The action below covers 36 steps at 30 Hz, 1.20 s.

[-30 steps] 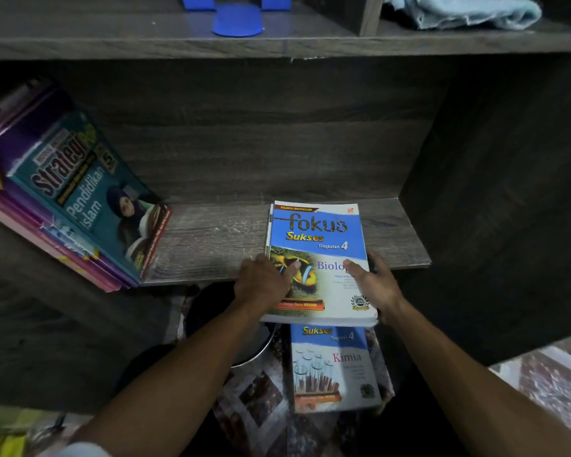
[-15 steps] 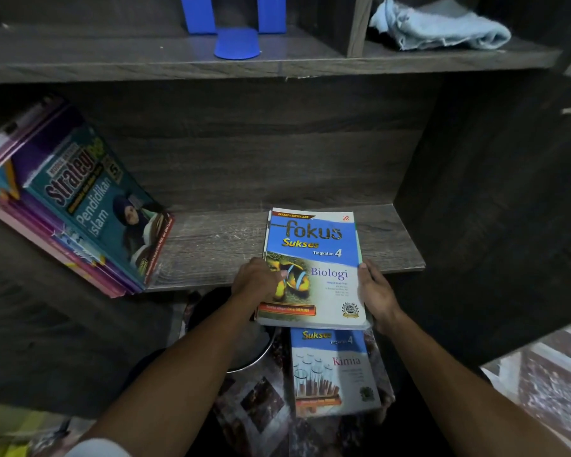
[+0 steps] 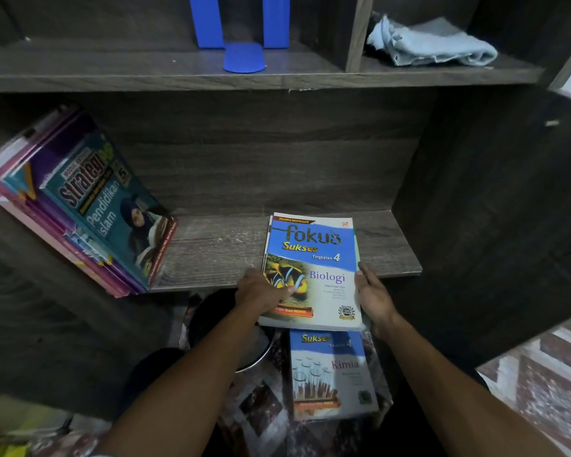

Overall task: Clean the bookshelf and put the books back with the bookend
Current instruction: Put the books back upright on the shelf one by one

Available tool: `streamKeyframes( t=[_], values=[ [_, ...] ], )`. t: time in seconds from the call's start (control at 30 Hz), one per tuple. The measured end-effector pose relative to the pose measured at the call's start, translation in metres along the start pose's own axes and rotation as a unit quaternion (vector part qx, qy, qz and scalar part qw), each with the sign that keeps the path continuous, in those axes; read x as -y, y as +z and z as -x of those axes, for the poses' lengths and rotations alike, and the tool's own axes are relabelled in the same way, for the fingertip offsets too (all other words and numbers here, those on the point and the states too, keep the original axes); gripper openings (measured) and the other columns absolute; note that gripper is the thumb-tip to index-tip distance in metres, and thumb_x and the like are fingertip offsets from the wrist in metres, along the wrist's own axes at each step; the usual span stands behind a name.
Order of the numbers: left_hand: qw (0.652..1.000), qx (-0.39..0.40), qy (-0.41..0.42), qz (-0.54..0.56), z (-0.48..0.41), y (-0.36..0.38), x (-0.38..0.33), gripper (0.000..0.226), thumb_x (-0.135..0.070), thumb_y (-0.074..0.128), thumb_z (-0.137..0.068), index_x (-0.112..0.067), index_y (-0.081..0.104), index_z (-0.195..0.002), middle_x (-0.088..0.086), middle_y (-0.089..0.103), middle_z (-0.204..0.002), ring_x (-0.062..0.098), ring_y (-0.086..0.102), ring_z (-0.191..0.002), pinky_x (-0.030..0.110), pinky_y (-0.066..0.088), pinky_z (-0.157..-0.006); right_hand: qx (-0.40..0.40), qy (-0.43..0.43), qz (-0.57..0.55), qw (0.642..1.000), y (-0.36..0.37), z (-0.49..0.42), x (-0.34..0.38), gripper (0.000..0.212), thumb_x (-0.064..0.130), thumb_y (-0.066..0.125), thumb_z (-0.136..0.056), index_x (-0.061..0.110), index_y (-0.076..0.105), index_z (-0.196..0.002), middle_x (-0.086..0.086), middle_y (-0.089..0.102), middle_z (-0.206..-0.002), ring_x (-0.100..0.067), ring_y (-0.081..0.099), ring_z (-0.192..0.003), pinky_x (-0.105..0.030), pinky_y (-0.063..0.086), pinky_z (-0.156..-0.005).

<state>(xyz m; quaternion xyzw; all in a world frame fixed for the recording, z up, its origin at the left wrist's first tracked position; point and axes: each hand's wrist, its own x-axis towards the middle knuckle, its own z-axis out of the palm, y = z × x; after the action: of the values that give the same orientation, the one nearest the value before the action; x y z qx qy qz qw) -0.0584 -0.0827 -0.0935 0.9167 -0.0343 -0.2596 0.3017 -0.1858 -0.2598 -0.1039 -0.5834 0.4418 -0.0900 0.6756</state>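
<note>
A blue Biologi book (image 3: 314,258) tops a small stack lying flat on the lower shelf (image 3: 218,249), its near end hanging over the front edge. My left hand (image 3: 261,290) grips the stack's left edge, thumb on the cover. My right hand (image 3: 373,296) holds its right edge. Several books (image 3: 86,206) lean against the left wall of the same shelf. A blue bookend (image 3: 243,44) stands on the upper shelf. A Kimia book (image 3: 332,374) lies on the floor below.
A light blue cloth (image 3: 432,44) lies crumpled in the upper right compartment. A dark round pot (image 3: 231,338) sits on the floor under the shelf edge. The shelf's dark side wall (image 3: 475,209) stands close on the right. A patterned mat (image 3: 548,384) covers the floor.
The view has tilted slightly upward. Both hands stay on the stack; the right hand has shifted from the cover to the stack's right edge.
</note>
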Motion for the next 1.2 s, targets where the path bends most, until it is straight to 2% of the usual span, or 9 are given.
streamKeyframes(
  t=[0.07, 0.2, 0.37, 0.43, 0.57, 0.7, 0.9, 1.07, 1.2],
  values=[
    [1.000, -0.001, 0.000, 0.027, -0.002, -0.005, 0.001, 0.084, -0.047, 0.084, -0.069, -0.006, 0.042, -0.129, 0.013, 0.054, -0.133, 0.030, 0.054, -0.119, 0.035, 0.049, -0.092, 0.020, 0.005, -0.008, 1.000, 0.002, 0.006, 0.004, 0.031, 0.028, 0.042, -0.106, 0.027, 0.051, -0.136, -0.008, 0.071, -0.112, -0.021, 0.070, -0.086, -0.034, 0.060, -0.065],
    [0.999, -0.006, 0.019, -0.031, -0.004, -0.017, 0.001, 0.060, -0.046, 0.080, -0.074, -0.007, 0.061, -0.115, 0.011, 0.066, -0.118, 0.027, 0.063, -0.107, 0.032, 0.052, -0.084, 0.040, 0.023, -0.027, 0.999, 0.001, 0.008, 0.007, 0.030, 0.034, 0.040, -0.106, 0.026, 0.057, -0.129, -0.011, 0.075, -0.103, -0.030, 0.073, -0.094, -0.056, 0.056, -0.088],
    [0.987, -0.028, 0.019, -0.156, 0.004, -0.031, -0.009, 0.067, -0.055, 0.079, -0.072, -0.007, 0.061, -0.115, 0.012, 0.065, -0.119, 0.028, 0.063, -0.109, 0.034, 0.053, -0.086, 0.037, 0.010, 0.005, 0.999, 0.000, 0.008, 0.005, 0.033, 0.034, 0.039, -0.106, 0.023, 0.057, -0.133, -0.007, 0.076, -0.100, -0.025, 0.075, -0.088, -0.041, 0.060, -0.071],
    [0.987, -0.031, 0.038, -0.156, 0.007, -0.038, -0.017, 0.061, -0.049, 0.081, -0.073, -0.007, 0.062, -0.113, 0.010, 0.066, -0.114, 0.027, 0.065, -0.106, 0.032, 0.054, -0.085, 0.035, 0.010, 0.004, 0.999, 0.000, 0.009, 0.005, 0.034, 0.030, 0.041, -0.106, 0.021, 0.055, -0.136, -0.008, 0.075, -0.104, -0.025, 0.074, -0.091, -0.041, 0.060, -0.073],
    [0.989, 0.115, 0.017, 0.091, 0.002, -0.055, -0.022, 0.029, -0.018, 0.074, -0.084, 0.000, 0.067, -0.106, 0.011, 0.074, -0.089, 0.028, 0.073, -0.083, 0.041, 0.059, -0.081, 0.025, 0.017, -0.005, 1.000, 0.000, 0.010, 0.005, 0.038, 0.021, 0.047, -0.104, 0.021, 0.048, -0.142, -0.010, 0.072, -0.108, -0.030, 0.073, -0.095, -0.046, 0.060, -0.080],
    [0.917, 0.285, -0.031, 0.278, 0.012, -0.067, -0.025, 0.016, 0.000, 0.051, -0.093, -0.002, 0.064, -0.102, 0.013, 0.074, -0.081, 0.021, 0.073, -0.066, 0.033, 0.061, -0.063, 0.028, 0.017, 0.001, 0.999, 0.001, 0.012, 0.006, 0.042, 0.016, 0.051, -0.102, 0.022, 0.046, -0.144, -0.007, 0.073, -0.100, -0.022, 0.073, -0.079, -0.031, 0.058, -0.057],
    [0.893, 0.308, -0.053, 0.325, 0.012, -0.061, -0.025, 0.020, -0.020, 0.054, -0.098, -0.004, 0.063, -0.106, 0.015, 0.075, -0.087, 0.023, 0.073, -0.070, 0.037, 0.062, -0.065, 0.036, 0.008, 0.024, 0.999, -0.001, 0.014, 0.007, 0.050, 0.009, 0.059, -0.097, 0.023, 0.048, -0.143, -0.017, 0.071, -0.105, -0.021, 0.070, -0.072, -0.023, 0.053, -0.045],
    [0.897, 0.282, -0.055, 0.335, 0.002, -0.056, -0.023, 0.043, -0.049, 0.049, -0.097, -0.010, 0.066, -0.105, 0.014, 0.074, -0.094, 0.025, 0.073, -0.080, 0.041, 0.061, -0.070, 0.032, 0.015, 0.006, 0.999, 0.000, 0.012, 0.007, 0.049, 0.010, 0.059, -0.097, 0.026, 0.049, -0.142, -0.016, 0.072, -0.109, -0.030, 0.073, -0.090, -0.031, 0.059, -0.056],
    [0.906, 0.267, -0.066, 0.323, -0.001, -0.053, -0.020, 0.058, -0.060, 0.046, -0.094, -0.011, 0.066, -0.117, 0.016, 0.071, -0.111, 0.031, 0.069, -0.102, 0.045, 0.057, -0.082, 0.027, 0.020, -0.007, 0.999, 0.001, 0.010, 0.005, 0.049, 0.010, 0.060, -0.097, 0.027, 0.050, -0.142, -0.013, 0.074, -0.104, -0.031, 0.074, -0.089, -0.037, 0.060, -0.061]
  ],
)
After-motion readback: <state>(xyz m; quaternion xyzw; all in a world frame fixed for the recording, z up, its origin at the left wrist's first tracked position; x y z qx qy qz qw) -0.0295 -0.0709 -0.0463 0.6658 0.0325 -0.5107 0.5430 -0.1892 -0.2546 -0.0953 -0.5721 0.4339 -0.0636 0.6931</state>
